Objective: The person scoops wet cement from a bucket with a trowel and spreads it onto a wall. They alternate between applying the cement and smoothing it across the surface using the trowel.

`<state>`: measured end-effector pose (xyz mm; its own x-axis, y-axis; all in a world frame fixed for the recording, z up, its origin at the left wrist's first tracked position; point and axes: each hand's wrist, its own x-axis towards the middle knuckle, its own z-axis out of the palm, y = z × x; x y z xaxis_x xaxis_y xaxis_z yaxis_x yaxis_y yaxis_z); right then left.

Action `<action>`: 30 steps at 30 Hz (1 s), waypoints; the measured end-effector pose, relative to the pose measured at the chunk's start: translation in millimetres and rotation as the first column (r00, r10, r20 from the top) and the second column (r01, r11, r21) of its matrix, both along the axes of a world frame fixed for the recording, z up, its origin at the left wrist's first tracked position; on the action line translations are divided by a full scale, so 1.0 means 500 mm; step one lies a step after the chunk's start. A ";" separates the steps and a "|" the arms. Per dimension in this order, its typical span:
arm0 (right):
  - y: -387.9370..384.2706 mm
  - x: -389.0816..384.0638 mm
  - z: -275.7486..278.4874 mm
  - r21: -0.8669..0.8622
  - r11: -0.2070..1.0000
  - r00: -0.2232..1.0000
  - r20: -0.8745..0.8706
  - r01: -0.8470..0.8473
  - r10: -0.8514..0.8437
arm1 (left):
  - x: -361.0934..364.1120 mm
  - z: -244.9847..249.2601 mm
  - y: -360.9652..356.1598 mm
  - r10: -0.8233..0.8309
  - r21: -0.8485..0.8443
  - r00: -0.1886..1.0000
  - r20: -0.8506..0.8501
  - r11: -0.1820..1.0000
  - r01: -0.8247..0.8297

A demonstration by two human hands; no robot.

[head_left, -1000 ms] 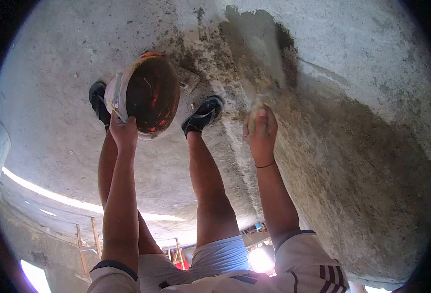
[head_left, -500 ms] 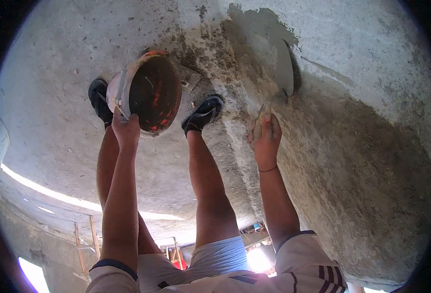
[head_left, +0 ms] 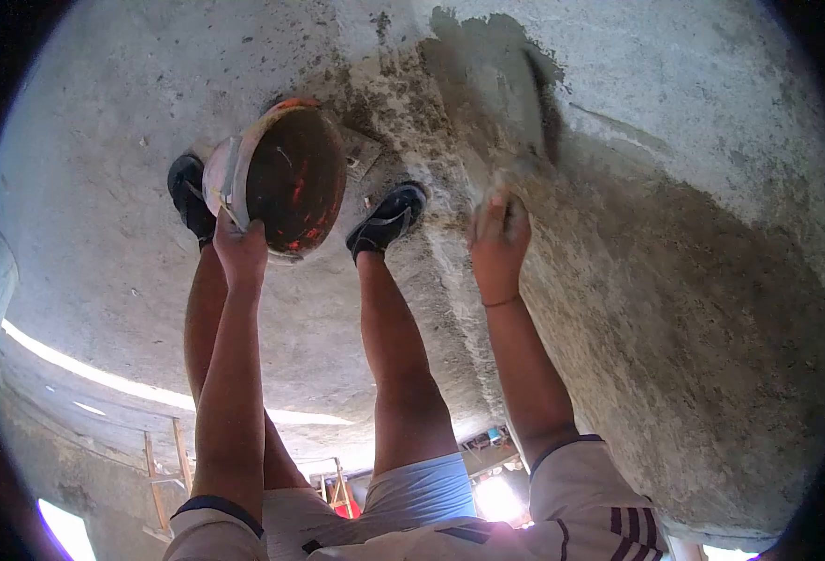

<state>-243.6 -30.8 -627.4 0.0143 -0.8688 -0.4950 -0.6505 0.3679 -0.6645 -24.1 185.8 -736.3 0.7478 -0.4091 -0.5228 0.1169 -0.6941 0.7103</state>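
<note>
My left hand (head_left: pixel 241 251) is closed on the near side of a round bucket (head_left: pixel 221 178), by its rim and handle. The bucket tips so its dark inside shows, with orange-red patches. To the right, my right hand (head_left: pixel 499 229) has its fingers curled round the grey, mortar-covered handle of a trowel. Beyond the hand, the trowel's long grey blade (head_left: pixel 531 107) is blurred and lies close to the wall. Wet grey mortar (head_left: pixel 473 51) covers the surface beside the blade.
My two feet in dark sandals (head_left: pixel 389 220) stand on the rough concrete floor (head_left: pixel 104 234), either side of the bucket. A flat block (head_left: pixel 361 154) lies behind the bucket. The rough wall (head_left: pixel 674 346) rises at right. Wooden frames (head_left: pixel 153 477) stand at lower left.
My right hand has moved slightly left, and the trowel blade has shifted left and blurred. My left hand and the bucket have hardly moved.
</note>
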 end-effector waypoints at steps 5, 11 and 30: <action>0.013 -0.010 0.043 -0.090 0.995 0.966 0.253 -0.037 0.058 | -0.011 0.015 -0.025 0.073 0.059 0.996 -0.053 0.996 -0.070; -0.027 0.006 -0.023 0.130 0.968 0.975 0.079 -0.215 0.206 | -0.008 -0.008 -0.013 0.025 0.022 1.000 -0.020 0.999 -0.024; -0.023 -0.012 0.033 0.189 0.977 0.986 0.150 -0.099 0.071 | 0.008 -0.006 -0.043 -0.066 0.077 0.997 0.044 0.995 0.062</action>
